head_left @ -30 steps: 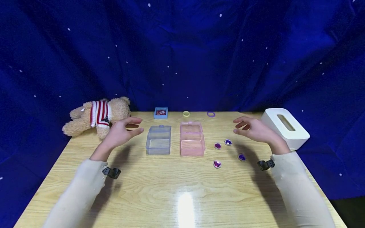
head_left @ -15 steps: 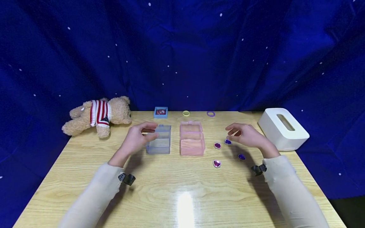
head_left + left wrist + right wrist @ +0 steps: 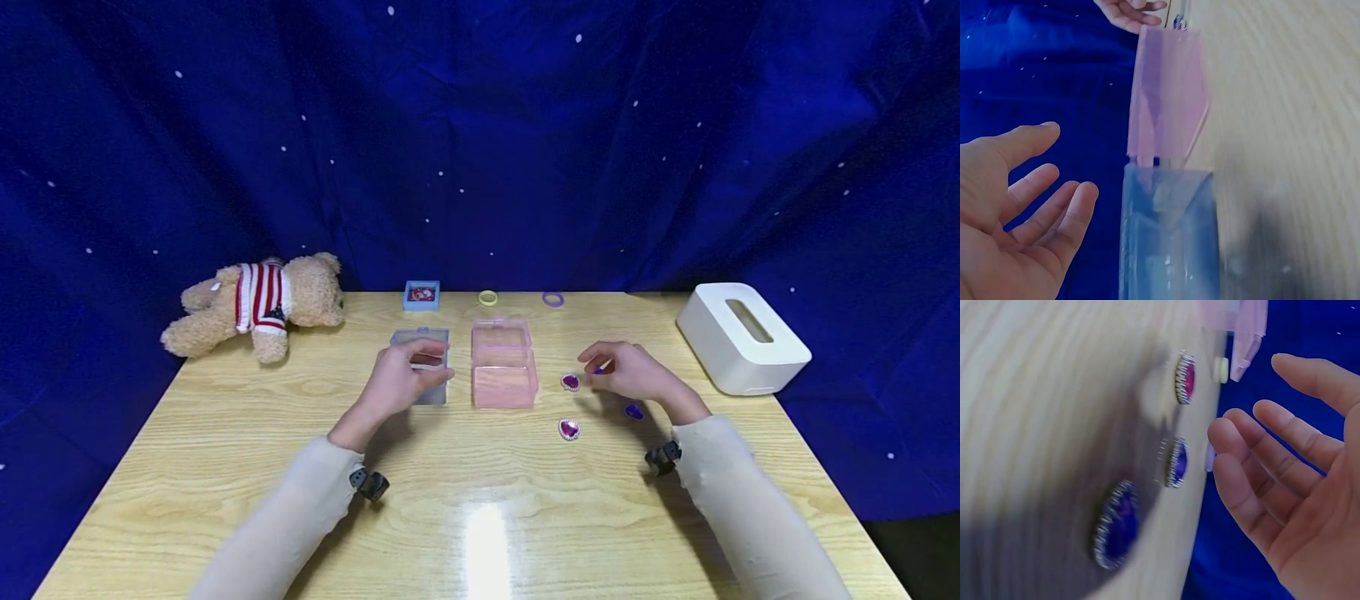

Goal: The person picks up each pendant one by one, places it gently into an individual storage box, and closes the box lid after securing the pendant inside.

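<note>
Over the clear blue plastic box (image 3: 431, 395), whose lid is raised, hovers my left hand (image 3: 401, 375), fingers loosely bent and holding nothing. Beside it the pink plastic box (image 3: 504, 388) also has its lid up. My right hand (image 3: 628, 371) hangs above the gems with nothing in its grasp, partly covering a purple gem (image 3: 1178, 464). Another purple gem (image 3: 633, 412) lies below that hand. Two magenta gems, one upper magenta gem (image 3: 570, 382) and one lower magenta gem (image 3: 569, 429), lie to its left. All the gems have a sparkling silver rim.
A teddy bear (image 3: 255, 302) in a striped shirt lies at the back left. Along the far edge are a small blue square box (image 3: 422, 296), a yellow ring (image 3: 487, 298) and a purple ring (image 3: 552, 299). A white tissue box (image 3: 742, 337) stands at the right.
My left hand has moved right, from beside the teddy bear to over the blue box. The right hand has come left and nearer the gems. The boxes and gems stay in place.
</note>
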Motion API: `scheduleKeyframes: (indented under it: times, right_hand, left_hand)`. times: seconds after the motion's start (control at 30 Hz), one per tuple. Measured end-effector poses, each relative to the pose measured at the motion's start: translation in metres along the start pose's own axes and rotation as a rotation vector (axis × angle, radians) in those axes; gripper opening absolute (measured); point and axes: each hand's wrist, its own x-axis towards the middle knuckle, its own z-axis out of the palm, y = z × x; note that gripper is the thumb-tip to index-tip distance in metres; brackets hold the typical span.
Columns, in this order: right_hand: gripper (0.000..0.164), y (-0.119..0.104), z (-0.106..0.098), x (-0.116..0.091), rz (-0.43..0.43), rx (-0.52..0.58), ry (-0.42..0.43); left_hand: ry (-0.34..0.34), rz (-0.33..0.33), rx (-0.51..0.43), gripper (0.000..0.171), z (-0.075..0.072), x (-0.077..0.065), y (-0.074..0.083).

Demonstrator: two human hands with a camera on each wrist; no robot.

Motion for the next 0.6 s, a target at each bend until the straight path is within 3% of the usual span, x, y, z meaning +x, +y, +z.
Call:
scheduleKeyframes:
  times: [0.4, 0.6]
  right_hand:
    - [0.031, 0.009, 0.018, 0.008, 0.036, 0.002, -0.007]
    - [0.031, 0.009, 0.021, 0.010, 0.046, -0.015, 0.007]
  left_hand:
    - [0.022, 0.058, 0.070, 0.038, 0.037, 0.003, 0.002]
    - [0.004, 0.013, 0.130, 0.038, 0.046, 0.005, 0.003]
